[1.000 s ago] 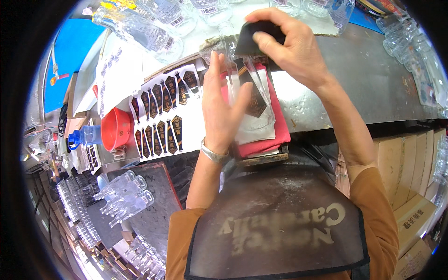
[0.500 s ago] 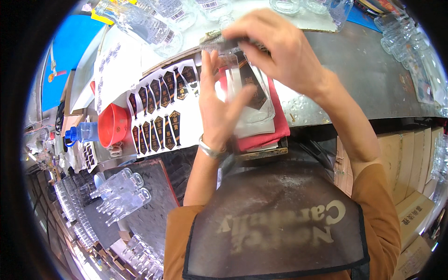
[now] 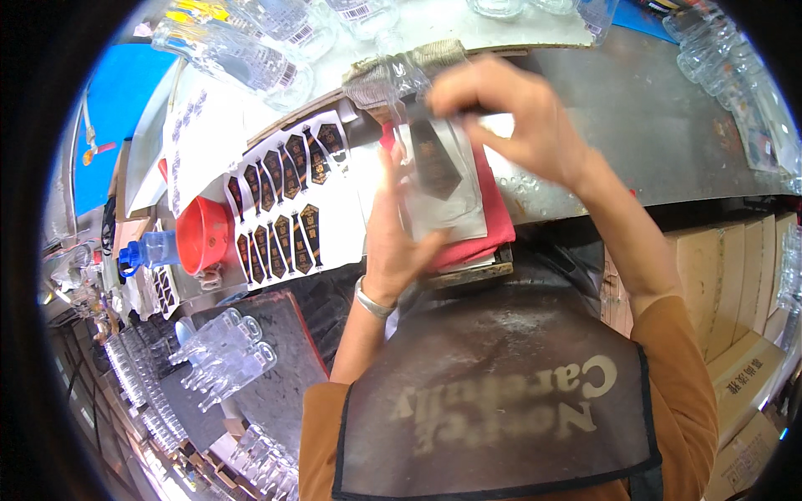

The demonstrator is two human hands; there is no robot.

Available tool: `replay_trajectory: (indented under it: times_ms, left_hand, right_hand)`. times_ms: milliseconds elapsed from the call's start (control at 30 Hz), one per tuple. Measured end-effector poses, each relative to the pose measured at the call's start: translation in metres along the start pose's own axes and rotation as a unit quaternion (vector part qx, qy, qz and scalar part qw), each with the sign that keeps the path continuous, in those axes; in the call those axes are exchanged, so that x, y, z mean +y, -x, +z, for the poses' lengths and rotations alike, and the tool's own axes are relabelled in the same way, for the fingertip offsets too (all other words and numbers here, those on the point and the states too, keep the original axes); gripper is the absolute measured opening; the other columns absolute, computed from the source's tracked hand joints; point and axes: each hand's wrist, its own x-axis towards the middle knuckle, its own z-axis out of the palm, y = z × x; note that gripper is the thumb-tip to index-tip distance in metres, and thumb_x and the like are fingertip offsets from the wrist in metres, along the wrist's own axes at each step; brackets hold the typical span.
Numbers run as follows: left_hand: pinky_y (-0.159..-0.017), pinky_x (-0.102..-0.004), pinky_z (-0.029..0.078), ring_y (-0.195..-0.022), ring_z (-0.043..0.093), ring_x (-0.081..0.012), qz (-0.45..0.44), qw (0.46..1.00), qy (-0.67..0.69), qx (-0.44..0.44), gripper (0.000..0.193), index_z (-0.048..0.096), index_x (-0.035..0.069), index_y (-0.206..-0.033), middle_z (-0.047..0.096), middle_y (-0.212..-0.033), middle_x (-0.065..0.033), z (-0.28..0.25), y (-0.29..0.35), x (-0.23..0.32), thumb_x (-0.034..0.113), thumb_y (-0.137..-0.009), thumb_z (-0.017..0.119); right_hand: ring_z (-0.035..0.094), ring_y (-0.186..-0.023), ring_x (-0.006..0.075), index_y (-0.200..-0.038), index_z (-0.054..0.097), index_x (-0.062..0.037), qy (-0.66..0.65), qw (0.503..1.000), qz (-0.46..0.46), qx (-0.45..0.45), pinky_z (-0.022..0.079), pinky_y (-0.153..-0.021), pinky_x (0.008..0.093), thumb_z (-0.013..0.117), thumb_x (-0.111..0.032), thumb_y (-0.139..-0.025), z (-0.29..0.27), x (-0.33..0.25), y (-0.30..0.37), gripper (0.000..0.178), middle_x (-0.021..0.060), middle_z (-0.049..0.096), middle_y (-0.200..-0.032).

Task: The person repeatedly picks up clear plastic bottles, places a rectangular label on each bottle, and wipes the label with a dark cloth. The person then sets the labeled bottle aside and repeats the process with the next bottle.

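A clear glass bottle lies on a white pad over a folded red cloth, its neck on a rolled grey cloth. A black tie-shaped label shows on its face. My left hand is along the bottle's left side, fingers stretched and thumb apart near the base. Over the bottle's shoulder, my right hand is blurred with curled fingers; a dark edge shows under them, but I cannot make out what they hold. Left of the bottle lies a white sheet of black tie-shaped labels.
A red bowl and a blue-capped plastic bottle stand left. More glass bottles lie along the far shelf, others on a dark board lower left. Cardboard boxes stand at right. A grey metal tabletop extends right.
My right hand has moved right and down from the bottle's neck, uncovering the rolled cloth and more of the label. My left hand has shifted slightly down along the bottle's side.
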Motion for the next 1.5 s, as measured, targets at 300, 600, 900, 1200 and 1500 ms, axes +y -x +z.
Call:
replay_trajectory:
  times_ms: [300, 600, 900, 1200, 1500]
  left_hand:
    - [-0.109, -0.0410, 0.043, -0.138, 0.047, -0.0337, -0.004, 0.999, 0.042, 0.016, 0.113, 0.009, -0.004, -0.158, 0.039, -0.155, -0.0234, -0.005, 0.001, -0.003, 0.008, -0.073, 0.082]
    - [-0.100, -0.0411, 0.049, -0.122, 0.058, -0.0350, -0.047, 0.998, 0.033, 0.030, 0.112, 0.014, 0.000, -0.158, 0.048, -0.146, -0.0267, -0.003, -0.004, 0.014, 0.011, -0.071, 0.084]
    - [-0.106, -0.0418, 0.046, -0.129, 0.054, -0.0344, -0.010, 0.999, 0.026, 0.019, 0.110, 0.021, 0.001, -0.157, 0.047, -0.148, -0.0210, -0.003, 0.001, -0.001, 0.002, -0.064, 0.080]
    - [-0.113, -0.0448, 0.037, -0.140, 0.041, -0.0383, 0.032, 0.999, 0.028, -0.017, 0.116, 0.021, -0.001, -0.157, 0.033, -0.156, -0.0270, -0.015, -0.007, 0.001, 0.019, -0.065, 0.090]
    - [-0.117, -0.0535, 0.024, -0.144, 0.031, -0.0419, 0.109, 0.975, -0.190, 0.027, 0.080, 0.043, 0.006, -0.150, 0.030, -0.158, -0.0255, -0.025, -0.077, -0.002, 0.039, -0.084, 0.073]
  right_hand:
    - [0.065, -0.091, 0.0289, -0.105, 0.071, -0.0049, 0.168, 0.982, -0.074, 0.045, 0.055, -0.077, 0.0364, 0.070, 0.007, -0.073, 0.004, -0.049, 0.016, 0.035, 0.0107, 0.069, -0.103]
    - [0.064, -0.084, 0.0269, -0.099, 0.069, -0.0033, 0.234, 0.965, -0.121, -0.018, 0.053, -0.074, 0.0386, 0.071, 0.001, -0.070, 0.025, -0.053, 0.006, 0.030, 0.0085, 0.065, -0.092]
    - [0.068, -0.081, 0.0270, -0.109, 0.068, -0.0033, 0.227, 0.973, 0.044, 0.021, 0.055, -0.071, 0.0351, 0.065, -0.008, -0.087, -0.003, 0.001, -0.056, 0.023, 0.0149, 0.069, -0.091]
    - [0.067, -0.085, 0.0170, -0.119, 0.067, -0.0031, 0.159, 0.978, 0.098, 0.096, 0.053, -0.079, 0.0302, 0.056, -0.014, -0.096, -0.026, 0.017, -0.058, 0.028, 0.0078, 0.072, -0.098]
    - [0.062, -0.074, 0.0146, -0.126, 0.065, -0.0053, 0.119, 0.989, 0.082, 0.040, 0.050, -0.069, 0.0284, 0.056, -0.013, -0.100, 0.015, 0.001, -0.005, 0.030, 0.0097, 0.069, -0.092]
